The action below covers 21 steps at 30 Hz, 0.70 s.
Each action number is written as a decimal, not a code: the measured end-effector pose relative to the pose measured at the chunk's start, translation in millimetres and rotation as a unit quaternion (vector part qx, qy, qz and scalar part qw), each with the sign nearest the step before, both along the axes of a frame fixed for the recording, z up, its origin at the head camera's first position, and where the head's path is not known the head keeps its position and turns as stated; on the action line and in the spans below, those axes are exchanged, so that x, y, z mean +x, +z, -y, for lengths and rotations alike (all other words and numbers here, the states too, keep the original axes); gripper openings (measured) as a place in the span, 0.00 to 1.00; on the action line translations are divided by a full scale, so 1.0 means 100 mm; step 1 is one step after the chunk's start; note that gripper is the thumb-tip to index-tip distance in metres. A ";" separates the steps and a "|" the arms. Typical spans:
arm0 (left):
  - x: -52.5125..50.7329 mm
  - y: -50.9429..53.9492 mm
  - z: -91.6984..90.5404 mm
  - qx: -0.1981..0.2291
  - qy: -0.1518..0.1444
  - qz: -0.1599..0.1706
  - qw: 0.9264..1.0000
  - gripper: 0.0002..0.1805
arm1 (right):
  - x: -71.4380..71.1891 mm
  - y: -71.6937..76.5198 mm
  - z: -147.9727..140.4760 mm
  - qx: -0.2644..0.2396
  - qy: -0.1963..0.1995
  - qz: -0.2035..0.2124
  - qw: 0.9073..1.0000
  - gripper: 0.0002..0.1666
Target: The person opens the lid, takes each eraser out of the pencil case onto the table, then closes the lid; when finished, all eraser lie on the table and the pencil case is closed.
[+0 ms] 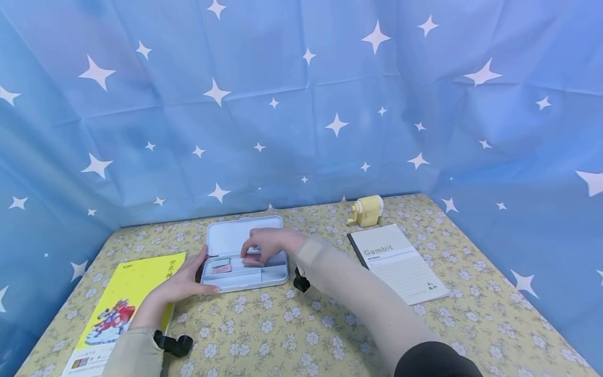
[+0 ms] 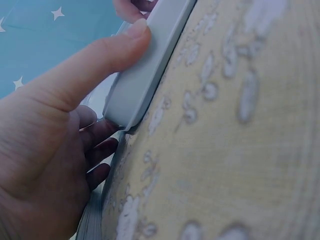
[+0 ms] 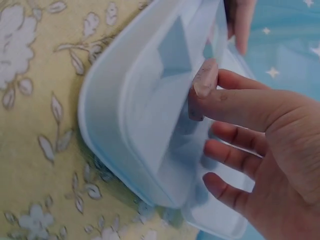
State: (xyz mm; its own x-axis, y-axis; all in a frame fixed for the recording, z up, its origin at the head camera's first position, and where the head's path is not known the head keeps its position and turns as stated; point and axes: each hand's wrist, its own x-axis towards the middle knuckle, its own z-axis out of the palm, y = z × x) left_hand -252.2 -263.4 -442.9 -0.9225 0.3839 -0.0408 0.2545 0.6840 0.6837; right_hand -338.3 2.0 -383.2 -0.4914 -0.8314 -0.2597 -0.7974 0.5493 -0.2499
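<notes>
A white pencil case lies with its lid raised at the back. My right hand reaches over the case and pinches a pink eraser between thumb and forefinger, inside the back compartment. At that compartment's left end lie a greenish eraser and another pink one. My left hand grips the left end of the case. Its thumb presses on the front wall, while the other fingers bend behind the corner.
A yellow book lies partly under my left forearm. To the right are a Gambit notebook and a yellow pencil sharpener with a crank. A flowered cloth covers the table; a starry blue curtain hangs behind.
</notes>
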 end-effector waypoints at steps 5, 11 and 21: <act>0.01 0.00 0.01 0.000 -0.001 0.001 1.000 0.66 | 0.01 0.09 -0.09 -0.019 -0.013 0.017 1.000 0.29; 0.01 -0.02 0.02 0.003 -0.004 -0.004 1.000 0.66 | 0.04 0.17 -0.21 -0.037 -0.016 0.035 0.999 0.27; 0.01 0.01 0.00 0.002 -0.011 -0.016 1.000 0.66 | 0.17 0.24 -0.45 -0.040 -0.048 0.074 0.995 0.28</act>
State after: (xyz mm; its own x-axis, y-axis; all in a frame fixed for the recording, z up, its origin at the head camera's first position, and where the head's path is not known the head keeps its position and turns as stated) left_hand -251.6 -263.2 -441.8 -0.9147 0.4039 -0.0095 0.2910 0.6750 0.6780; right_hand -321.4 47.1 -358.8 -0.5312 -0.8029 -0.2704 -0.6925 0.5954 -0.4074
